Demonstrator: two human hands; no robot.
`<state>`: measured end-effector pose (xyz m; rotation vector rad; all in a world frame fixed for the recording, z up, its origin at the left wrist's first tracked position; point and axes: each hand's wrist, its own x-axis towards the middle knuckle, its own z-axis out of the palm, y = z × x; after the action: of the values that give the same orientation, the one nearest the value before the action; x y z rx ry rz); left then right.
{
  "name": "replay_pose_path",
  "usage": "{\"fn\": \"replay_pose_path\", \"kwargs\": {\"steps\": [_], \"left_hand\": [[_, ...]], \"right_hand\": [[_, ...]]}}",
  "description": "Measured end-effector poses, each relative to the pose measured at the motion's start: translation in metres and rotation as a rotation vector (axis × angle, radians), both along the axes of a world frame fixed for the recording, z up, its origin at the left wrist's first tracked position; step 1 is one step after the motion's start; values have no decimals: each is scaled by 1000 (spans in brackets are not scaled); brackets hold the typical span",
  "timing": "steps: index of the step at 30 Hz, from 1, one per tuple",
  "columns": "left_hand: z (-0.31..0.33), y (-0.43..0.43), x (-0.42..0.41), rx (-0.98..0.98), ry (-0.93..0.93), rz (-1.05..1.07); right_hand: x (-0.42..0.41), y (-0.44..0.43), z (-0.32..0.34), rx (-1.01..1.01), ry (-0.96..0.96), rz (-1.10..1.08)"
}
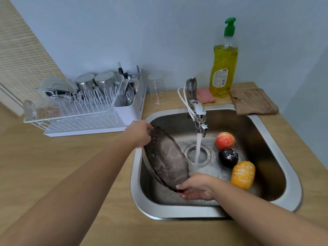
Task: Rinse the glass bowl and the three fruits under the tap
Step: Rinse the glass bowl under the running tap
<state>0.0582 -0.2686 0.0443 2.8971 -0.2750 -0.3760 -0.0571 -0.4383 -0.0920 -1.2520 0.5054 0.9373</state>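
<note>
Both hands on the bowl (166,158): left hand (138,134) closed over the far rim, right hand (196,187) cupped under the near rim, fingers wrapped shut around the glass edge. Held tilted on edge inside the sink (287,197), left of the tap (199,118), hollow side turned toward the stream (197,153). Droplets already beading the glass, yet water falling just beside the rim, striking near the right hand and the drain (197,153) rather than the middle of the bowl. Best to shift right, toward the tap, until the flow lands inside the hollow, then to turn slowly rim over rim so every part gets wetted, back face too. Wet glass likely slippery, so firm grip on both rims and low over the basin. Three fruits right of the tap, on the sink floor: red (225,140), dark (228,157), orange (242,174), speckled with white flecks, seemingly foam or droplets, clear of the stream, probably awaiting their turn.
</note>
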Motion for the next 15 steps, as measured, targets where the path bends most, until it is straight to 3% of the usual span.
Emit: {"fn": "replay_pose_path", "kwargs": {"steps": [10,15], "left_hand": [[15,15,-7,45,-168,-68],[11,27,-27,93,-109,-33]], "right_hand": [[-1,34,-1,-33,-235,-210],[-2,39,7,-46,-291,-282]]}}
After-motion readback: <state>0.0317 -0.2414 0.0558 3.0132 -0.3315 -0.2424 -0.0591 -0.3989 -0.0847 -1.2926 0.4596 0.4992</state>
